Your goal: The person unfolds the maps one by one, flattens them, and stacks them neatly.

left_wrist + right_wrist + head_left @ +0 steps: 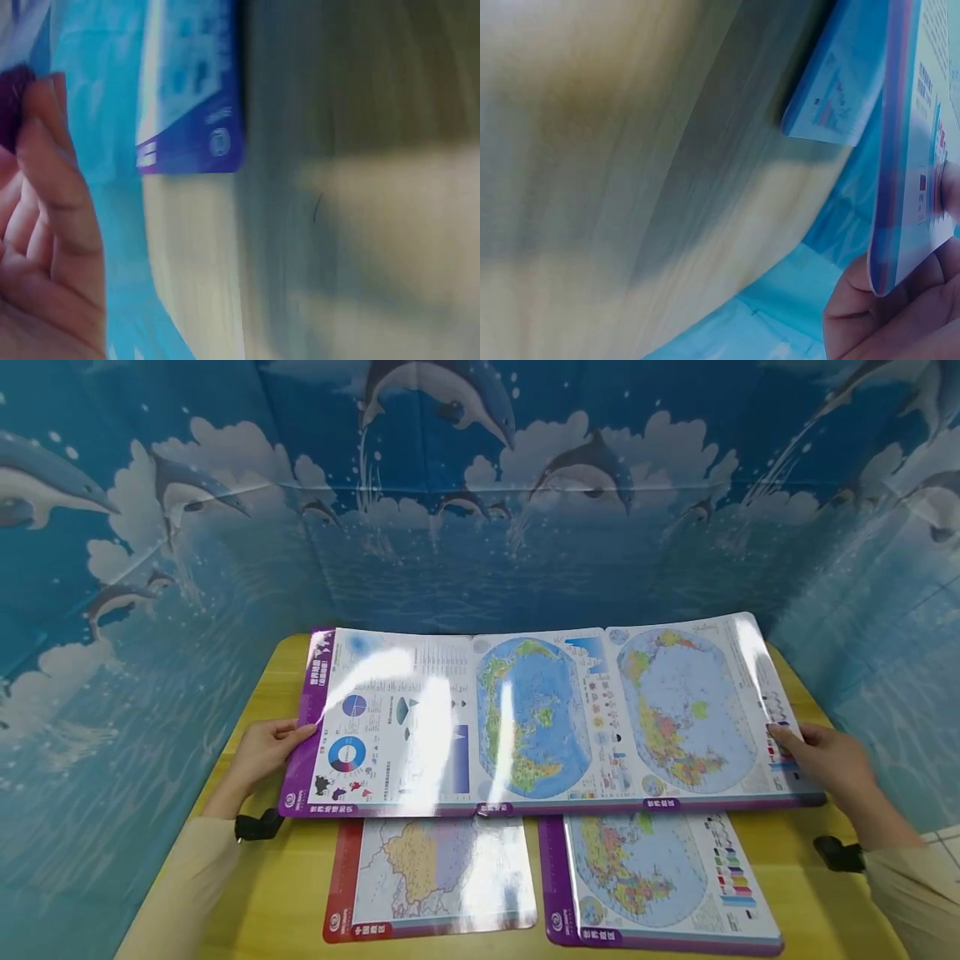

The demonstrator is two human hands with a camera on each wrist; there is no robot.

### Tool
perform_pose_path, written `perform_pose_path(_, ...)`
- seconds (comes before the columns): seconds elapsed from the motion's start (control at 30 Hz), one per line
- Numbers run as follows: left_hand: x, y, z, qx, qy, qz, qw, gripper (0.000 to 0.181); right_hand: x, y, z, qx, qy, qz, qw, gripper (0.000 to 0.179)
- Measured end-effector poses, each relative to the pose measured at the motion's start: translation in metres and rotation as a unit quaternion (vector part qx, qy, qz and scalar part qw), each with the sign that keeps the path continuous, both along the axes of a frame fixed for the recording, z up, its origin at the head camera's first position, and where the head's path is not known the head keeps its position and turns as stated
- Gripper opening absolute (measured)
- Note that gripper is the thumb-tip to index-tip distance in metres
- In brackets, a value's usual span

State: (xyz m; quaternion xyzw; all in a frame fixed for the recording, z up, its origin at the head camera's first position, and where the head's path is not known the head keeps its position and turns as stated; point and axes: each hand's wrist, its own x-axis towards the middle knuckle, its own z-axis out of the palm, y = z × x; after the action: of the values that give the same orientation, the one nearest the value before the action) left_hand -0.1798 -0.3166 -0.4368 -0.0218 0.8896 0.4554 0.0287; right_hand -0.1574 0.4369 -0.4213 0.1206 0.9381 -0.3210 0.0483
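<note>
A three-panel fold-out world map (532,718) is spread wide and held up over the yellow table. My left hand (266,752) pinches its purple left edge, thumb on top. At the other end my right hand (828,764) grips the right edge, its thumb on the printed face and fingers behind, as the right wrist view shows with the map's edge (907,172). Glare whitens parts of the glossy left and middle panels. Below it, partly covered, lie a red-edged map (427,868) and a purple-edged world map (645,877).
The wood-grain table (300,877) has rounded far corners. A blue curtain printed with dolphins (450,568) encloses the back and sides. In the left wrist view, a purple-cornered map (195,142) shows beyond the hand. Black wrist devices (258,825) sit at both cuffs.
</note>
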Motion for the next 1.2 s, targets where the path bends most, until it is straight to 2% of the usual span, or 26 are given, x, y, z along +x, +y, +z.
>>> perform_pose_path(0.13,-0.019,0.012,-0.008,-0.097,0.025,-0.012,0.9949,0.052,-0.012,0.003,-0.003,0.068,0.009,0.025,0.9973,0.069)
perform_pose_path(0.3,-0.038,0.025,-0.013,-0.155,0.022,-0.032,0.9872,0.044,-0.028,0.006,-0.007,0.14,0.019,0.032,0.9895,0.071)
perform_pose_path(0.47,-0.052,0.032,-0.013,-0.202,0.044,-0.03,0.9779,0.033,-0.042,0.001,-0.009,0.149,0.015,0.039,0.988,0.071)
perform_pose_path(0.67,-0.068,0.041,-0.012,-0.249,0.048,-0.005,0.9674,0.031,-0.064,-0.012,-0.01,0.165,-0.033,0.01,0.9856,0.069)
perform_pose_path(0.8,-0.08,0.048,-0.012,-0.293,0.045,0.01,0.955,0.032,-0.078,-0.022,-0.014,0.187,-0.059,-0.015,0.9804,0.058)
perform_pose_path(0.93,-0.087,0.052,-0.011,-0.343,0.035,0.023,0.9385,0.033,-0.088,-0.032,-0.02,0.21,-0.071,-0.027,0.9749,0.054)
perform_pose_path(1.1,-0.09,0.057,-0.011,-0.391,0.018,0.041,0.9194,0.039,-0.094,-0.036,-0.029,0.222,-0.046,-0.032,0.9734,0.049)
perform_pose_path(1.2,-0.092,0.057,-0.013,-0.407,0.016,0.049,0.9121,0.043,-0.094,-0.036,-0.033,0.223,-0.024,-0.038,0.9737,0.049)
